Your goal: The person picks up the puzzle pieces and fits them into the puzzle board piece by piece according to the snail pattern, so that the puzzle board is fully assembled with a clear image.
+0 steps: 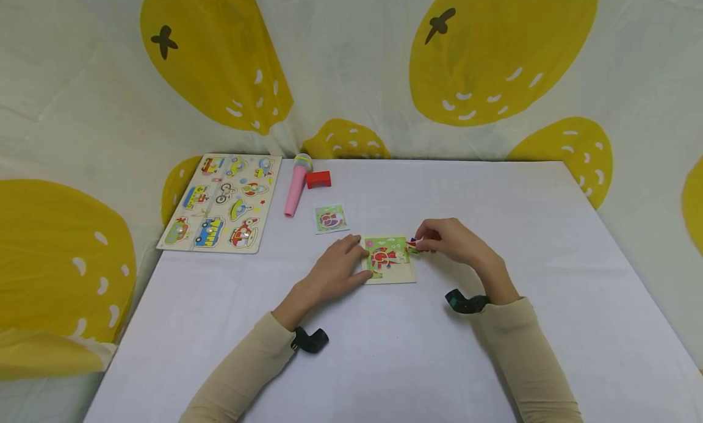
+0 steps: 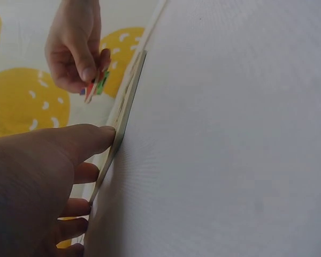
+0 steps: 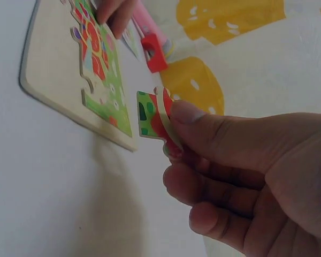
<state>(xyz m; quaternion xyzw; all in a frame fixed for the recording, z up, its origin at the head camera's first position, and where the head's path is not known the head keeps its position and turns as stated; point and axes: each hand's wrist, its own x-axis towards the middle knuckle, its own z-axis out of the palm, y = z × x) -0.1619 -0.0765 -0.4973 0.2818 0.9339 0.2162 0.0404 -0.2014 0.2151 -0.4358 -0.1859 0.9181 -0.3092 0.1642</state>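
A small wooden jigsaw board (image 1: 399, 274) lies on the table, with a green and red picture partly filled in and bare wood along its near and right sides. My left hand (image 1: 335, 267) rests at the board's left side, fingers spread, the thumb touching its edge in the left wrist view. Just off the board's right edge, my right hand (image 1: 453, 240) pinches a puzzle piece (image 3: 150, 115) between thumb and fingers. That piece is red and green with a pale curved band; in the right wrist view it is held up, apart from the board.
A small picture card (image 1: 331, 219) lies beyond the board. Behind it are a red block (image 1: 318, 179) and a pink toy microphone (image 1: 295, 191). At the back left lies a wooden vehicle puzzle (image 1: 219, 203). A fruit-print cloth (image 1: 351, 63) hangs behind the white table (image 1: 549, 227).
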